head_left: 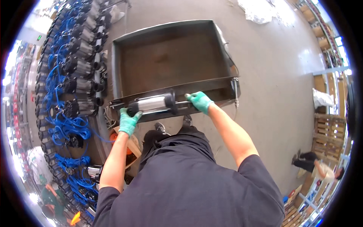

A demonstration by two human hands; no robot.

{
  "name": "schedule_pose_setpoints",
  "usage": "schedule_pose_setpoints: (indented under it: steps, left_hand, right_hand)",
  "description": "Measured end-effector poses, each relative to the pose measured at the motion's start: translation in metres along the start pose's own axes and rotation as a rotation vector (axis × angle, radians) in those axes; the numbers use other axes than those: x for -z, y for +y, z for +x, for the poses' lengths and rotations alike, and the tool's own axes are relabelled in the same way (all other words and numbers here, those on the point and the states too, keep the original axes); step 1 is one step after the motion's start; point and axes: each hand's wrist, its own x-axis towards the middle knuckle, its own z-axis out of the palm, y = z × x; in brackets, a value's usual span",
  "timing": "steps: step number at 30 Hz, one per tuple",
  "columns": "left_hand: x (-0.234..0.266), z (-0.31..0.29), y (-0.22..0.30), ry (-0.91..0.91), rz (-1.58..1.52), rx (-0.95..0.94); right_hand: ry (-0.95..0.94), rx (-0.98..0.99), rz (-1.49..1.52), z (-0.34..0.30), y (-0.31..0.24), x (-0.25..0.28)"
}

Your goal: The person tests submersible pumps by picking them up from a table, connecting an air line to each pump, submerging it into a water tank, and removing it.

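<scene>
Gleaming silver cylinder (151, 103), black-capped — green-gloved hands (200, 101) pinching its left end and protruding rod (182, 102).

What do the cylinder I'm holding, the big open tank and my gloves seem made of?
Cylinder: probably polished metal, given its bright silvery streaks; its black end flange could be plastic or painted metal. Tank: likely dull sheet metal, with thin grey walls and rust-like browning. Gloves: matte green and close-fitting, perhaps fabric or rubber.

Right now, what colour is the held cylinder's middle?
The cylinder's middle is silver, clearest in head view.
</scene>
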Motion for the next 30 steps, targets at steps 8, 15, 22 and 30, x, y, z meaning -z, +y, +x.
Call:
schedule_pose_setpoints:
  steps: [8, 15, 22, 30]
  left_hand:
    - [0.006, -0.002, -0.018, 0.009, -0.028, -0.010]
    - [0.000, -0.008, -0.005, 0.027, 0.026, -0.017]
    - [0.002, -0.007, 0.003, 0.012, 0.068, -0.003]
    - [0.006, -0.004, 0.005, 0.014, 0.144, 0.008]
  right_hand:
    - [1.187, 0.554, -0.469, -0.032, 0.069, 0.032]
    - [0.895, -0.054, 0.102, -0.012, 0.163, 0.101]
    - [1.027, 0.066, 0.057, 0.023, 0.074, 0.126]
    - [0.329, 0.172, 0.459, -0.020, 0.035, 0.025]
